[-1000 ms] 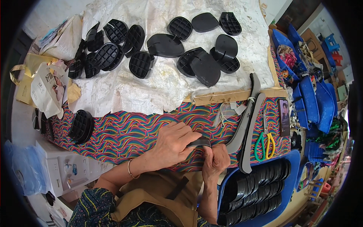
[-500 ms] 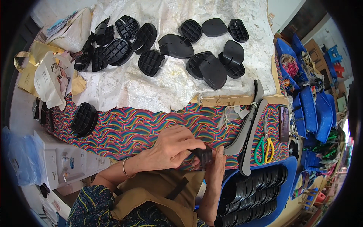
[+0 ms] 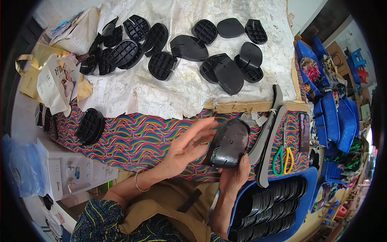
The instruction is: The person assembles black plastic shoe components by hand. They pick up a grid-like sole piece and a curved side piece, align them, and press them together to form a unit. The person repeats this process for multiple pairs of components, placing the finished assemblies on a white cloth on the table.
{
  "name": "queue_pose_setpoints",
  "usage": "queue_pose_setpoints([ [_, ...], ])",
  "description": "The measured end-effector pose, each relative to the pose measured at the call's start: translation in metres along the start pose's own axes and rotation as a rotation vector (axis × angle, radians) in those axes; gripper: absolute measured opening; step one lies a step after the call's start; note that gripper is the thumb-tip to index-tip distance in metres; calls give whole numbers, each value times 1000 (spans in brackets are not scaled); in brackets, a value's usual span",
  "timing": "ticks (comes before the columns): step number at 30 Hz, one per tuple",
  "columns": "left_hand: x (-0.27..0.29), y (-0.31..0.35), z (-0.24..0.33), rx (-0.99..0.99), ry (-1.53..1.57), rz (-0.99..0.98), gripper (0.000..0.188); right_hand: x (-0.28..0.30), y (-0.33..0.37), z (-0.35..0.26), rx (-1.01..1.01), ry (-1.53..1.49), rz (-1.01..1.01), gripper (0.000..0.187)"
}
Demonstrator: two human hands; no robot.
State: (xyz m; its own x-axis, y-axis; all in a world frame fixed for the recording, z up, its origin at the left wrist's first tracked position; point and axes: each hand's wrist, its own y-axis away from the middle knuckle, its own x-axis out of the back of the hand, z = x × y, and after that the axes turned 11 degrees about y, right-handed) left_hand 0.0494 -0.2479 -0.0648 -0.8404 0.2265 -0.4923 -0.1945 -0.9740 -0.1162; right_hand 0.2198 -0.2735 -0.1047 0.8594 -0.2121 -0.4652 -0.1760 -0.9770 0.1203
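Observation:
A glossy black shoe heel piece (image 3: pixel 230 142), rounded at the far end, is held up over the patterned cloth with its smooth face toward me. My right hand (image 3: pixel 237 174) grips it from below at its near right corner, thumb along the edge and the other fingers mostly hidden behind. Just left of the piece, my left hand (image 3: pixel 189 146) has its fingers stretched out and spread. Whether its fingertips brush the side of the piece, I cannot tell. A lone black heel piece (image 3: pixel 90 126) with a gridded side rests on the cloth at the left.
Several black heel pieces (image 3: pixel 189 47) lie across a white woven sheet (image 3: pixel 161 99). To the right are long grey-black curved strips (image 3: pixel 264 150), scissors (image 3: pixel 287 159) with green and yellow handles, and a phone (image 3: pixel 304 131). A blue bin (image 3: pixel 311 183) holds rows of black pieces.
The heel piece, small and blurred between both hands before, has been raised and turned to show its smooth face. My left fingers have opened and come off it; my right hand keeps hold.

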Motion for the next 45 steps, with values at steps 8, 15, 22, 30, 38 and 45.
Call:
queue_pose_setpoints([
  [8, -11, 0, -35, 127, -66, 170, 34, 12, 5, 20, 151, 193, 75, 37],
  [15, -7, 5, -35, 12, -419, 135, 32, 19, 4, 31, 184, 249, 92, 36],
  [22, -4, -7, -42, -47, -355, 189, 31, 22, 9, 29, 171, 278, 24, 41],
  [30, -4, -17, -27, -17, -168, 180, 34, 15, 9, 25, 220, 349, -7, 43],
  [38, 10, -12, -21, 138, -221, -8, 32, 12, 13, 22, 211, 358, 75, 41],
  [45, 17, -15, -7, 336, -183, -79, 29, 10, 11, 21, 177, 344, 161, 45],
])
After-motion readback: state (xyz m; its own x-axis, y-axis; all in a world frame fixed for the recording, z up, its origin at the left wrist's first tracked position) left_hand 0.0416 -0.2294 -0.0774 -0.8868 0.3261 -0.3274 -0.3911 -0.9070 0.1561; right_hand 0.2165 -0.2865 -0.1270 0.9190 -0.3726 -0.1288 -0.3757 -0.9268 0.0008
